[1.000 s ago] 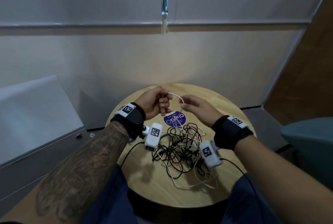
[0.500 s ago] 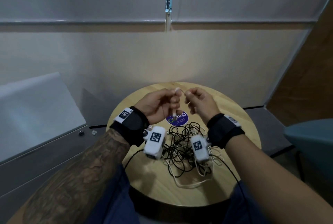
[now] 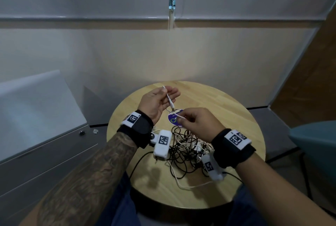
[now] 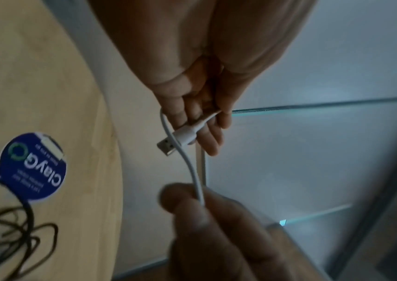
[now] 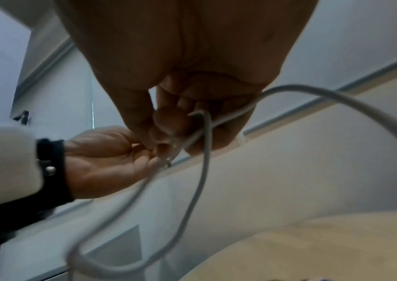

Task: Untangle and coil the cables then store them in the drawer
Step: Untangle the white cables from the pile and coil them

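A tangle of black and white cables (image 3: 185,146) lies on the round wooden table (image 3: 227,116). My left hand (image 3: 167,95) is raised palm up over the table's far side. Its thumb pins a white cable (image 3: 168,98) near the USB plug (image 4: 180,136), which lies across the fingers (image 4: 207,140). My right hand (image 3: 181,119) is just right of it and lower. It pinches the same white cable (image 4: 198,188) between thumb and fingertips (image 5: 166,129). From there a loop of the cable (image 5: 192,199) hangs down toward the pile.
A grey drawer cabinet (image 3: 45,153) with a small lock (image 3: 82,132) stands left of the table, drawers closed. A round blue sticker (image 3: 174,119) sits on the tabletop beyond the pile. A teal chair (image 3: 316,145) is at the right. A wall panel is close behind.
The hands were close together holding the cable end. The left hand has now turned palm up with the plug across it, and the right hand has drawn down and right along the cable.
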The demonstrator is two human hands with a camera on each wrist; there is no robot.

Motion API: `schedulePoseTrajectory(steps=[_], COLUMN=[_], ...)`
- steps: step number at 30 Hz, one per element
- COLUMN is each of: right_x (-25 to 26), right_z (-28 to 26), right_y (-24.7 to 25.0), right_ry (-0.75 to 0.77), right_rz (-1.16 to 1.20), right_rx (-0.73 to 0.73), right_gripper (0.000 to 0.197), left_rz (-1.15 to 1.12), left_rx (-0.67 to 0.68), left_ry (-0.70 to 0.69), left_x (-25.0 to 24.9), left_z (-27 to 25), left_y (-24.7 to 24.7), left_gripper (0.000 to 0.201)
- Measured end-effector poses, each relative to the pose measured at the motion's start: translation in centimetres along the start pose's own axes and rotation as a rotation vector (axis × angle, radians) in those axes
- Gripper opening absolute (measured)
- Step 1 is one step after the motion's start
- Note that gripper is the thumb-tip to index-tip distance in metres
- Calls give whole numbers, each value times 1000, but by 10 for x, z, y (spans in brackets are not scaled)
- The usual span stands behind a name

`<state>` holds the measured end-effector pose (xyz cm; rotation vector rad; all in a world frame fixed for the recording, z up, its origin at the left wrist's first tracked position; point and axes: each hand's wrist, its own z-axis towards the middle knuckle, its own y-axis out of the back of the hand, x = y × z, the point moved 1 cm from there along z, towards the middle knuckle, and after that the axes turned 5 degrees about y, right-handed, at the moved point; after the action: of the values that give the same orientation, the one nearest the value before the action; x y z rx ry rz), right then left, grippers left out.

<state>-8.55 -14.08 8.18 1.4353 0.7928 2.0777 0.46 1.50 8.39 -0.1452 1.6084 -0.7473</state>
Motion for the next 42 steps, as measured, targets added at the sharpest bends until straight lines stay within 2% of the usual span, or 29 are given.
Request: schedulePoseTrajectory(steps=[3, 6, 9, 11, 15, 18, 20, 24, 29, 33, 35, 37, 42], right_x=[-2, 5, 8, 7, 5, -3, -6, -12, -28, -30, -34, -37, -41], right_z=[1, 3, 9, 12, 16, 20, 20, 21, 22, 24, 25, 24, 26], right_y=[21, 35, 46, 49, 61, 71, 73, 72, 56, 47, 48, 50, 59], right_ry=[-19, 6, 90, 88, 29, -16, -28, -35, -21, 29, 17, -22, -54], right_rz=[-187, -423, -485, -463, -415, -183, -104, -167, -159, -214, -216, -66, 135], right_rx=[-53, -129, -208, -151, -27, -73, -94, 4, 7, -23, -59, -83, -161], right_gripper=[14, 19, 24, 26, 38, 38, 37, 30, 10, 19, 24, 23, 19], left_rz=[261, 611, 841, 946, 1155, 1132, 1112, 1032, 1024, 1003, 917, 865, 929], left_rx=[30, 137, 210, 241, 258, 230, 192, 33, -17, -58, -145, -254, -369], left_ry=[-56, -108, -115, -99, -58, 17, 19, -44, -87, -84, -74, -56, -4], left_x=[0, 6, 8, 4, -6, -7, -8, -17, -25, -30, -38, -47, -60], left_z=[-4, -13, -19, -21, -19, -21, -20, -14, -11, -6, -3, 0, -1], left_y=[-9, -19, -22, -22, -13, -4, -1, 10, 15, 28, 38, 50, 77], left_gripper=[21, 20, 25, 30, 26, 28, 33, 33, 32, 34, 35, 40, 39])
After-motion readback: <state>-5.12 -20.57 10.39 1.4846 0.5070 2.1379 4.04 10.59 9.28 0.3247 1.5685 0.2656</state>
